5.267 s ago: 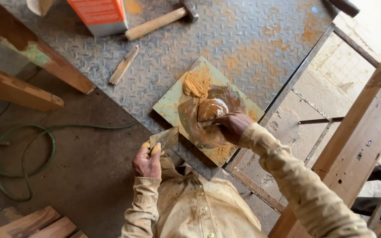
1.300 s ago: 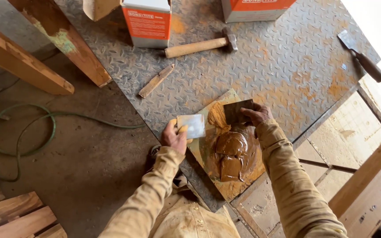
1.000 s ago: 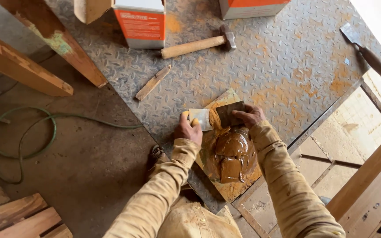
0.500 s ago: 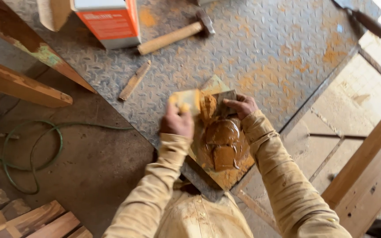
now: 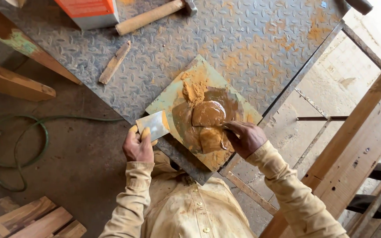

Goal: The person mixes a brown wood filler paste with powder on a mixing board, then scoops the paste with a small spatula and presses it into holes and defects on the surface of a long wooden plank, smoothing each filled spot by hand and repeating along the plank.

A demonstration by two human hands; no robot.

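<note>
- Seen from above, a person in a tan, dust-stained work shirt leans over a grey steel tread plate (image 5: 261, 39) streaked with orange powder.
- A square mixing board (image 5: 166, 99), pale green and smeared, lies cornerwise on the plate near its edge.
- On the board sits a glossy brown mound of wet putty (image 5: 208, 115), with a small heap of dry orange-brown powder (image 5: 193, 91) touching its far side.
- The left hand (image 5: 138, 145) is closed around a flat metal scraper (image 5: 154, 124), thumb on top; its blade rests over the near left edge of the board, beside the putty.
- The right hand (image 5: 245, 137) grips a second blade, mostly hidden, its fingers pressed down into the near side of the putty.
- Farther off on the plate lie a wooden-handled hammer (image 5: 151, 16), a short stick of wood (image 5: 115, 62) and the corner of an orange-and-white carton (image 5: 91, 11).
- A green hose (image 5: 9, 150) loops over the dark floor at left, near wooden beams (image 5: 14, 83).
</note>
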